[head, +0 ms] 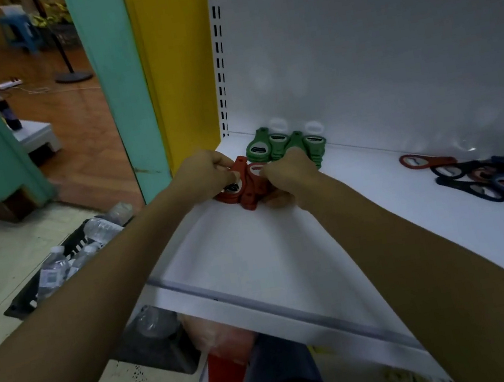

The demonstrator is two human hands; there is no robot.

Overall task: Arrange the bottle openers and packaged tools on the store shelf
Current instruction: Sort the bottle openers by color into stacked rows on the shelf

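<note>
The left hand (205,173) pinches the red bottle openers (249,193) on the white shelf (254,256). The right hand (290,178) grips them too. Green bottle openers (258,150) lean at 12 o'clock from them. A pile of openers (493,182) lies at 3 o'clock.

left hand (208,172): grips red openers (245,188)
right hand (288,176): grips them too
green openers (283,148): behind, by back wall
shelf (255,263): white
dark openers (499,178): heaped far right
</note>
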